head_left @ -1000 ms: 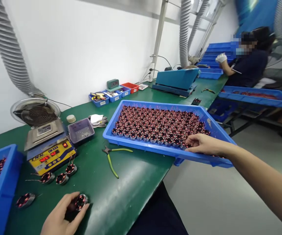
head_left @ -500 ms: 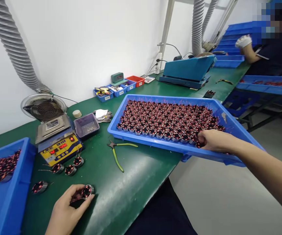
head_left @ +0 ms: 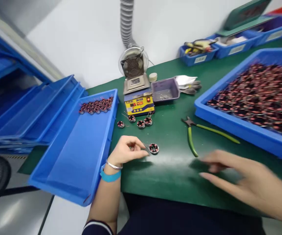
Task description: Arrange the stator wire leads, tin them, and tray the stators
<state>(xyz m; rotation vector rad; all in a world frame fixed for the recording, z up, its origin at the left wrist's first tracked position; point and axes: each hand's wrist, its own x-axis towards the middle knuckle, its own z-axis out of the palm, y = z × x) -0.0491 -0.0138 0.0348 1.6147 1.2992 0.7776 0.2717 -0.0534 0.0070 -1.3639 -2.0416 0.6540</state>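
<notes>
A small round motor stator (head_left: 154,148) with red-copper windings lies on the green bench. Just left of it is my left hand (head_left: 128,151), its thumb and index finger apart and their tips beside the stator's wire leads. My right hand (head_left: 236,178), blurred by motion, hovers over the bench with thumb and fingers apart and nothing visible between them. Nearest to it are green-handled cutting pliers (head_left: 191,138), lying spread on the bench. Several more stators, one of them (head_left: 141,124) at the front, stand before the yellow-fronted solder pot (head_left: 139,105).
At left, a blue tray (head_left: 79,153) holds stators at its far end. A fuller blue tray (head_left: 243,125) stands at right. Behind are a purple-grey bin (head_left: 165,89), gloves (head_left: 191,87) and a small blue tool box (head_left: 198,57). An exhaust hose (head_left: 126,23) hangs above the pot.
My view has swung left. My right hand has left the stators in the right tray and come over the bench. The left hand has let go of its stator, which now lies on the bench.
</notes>
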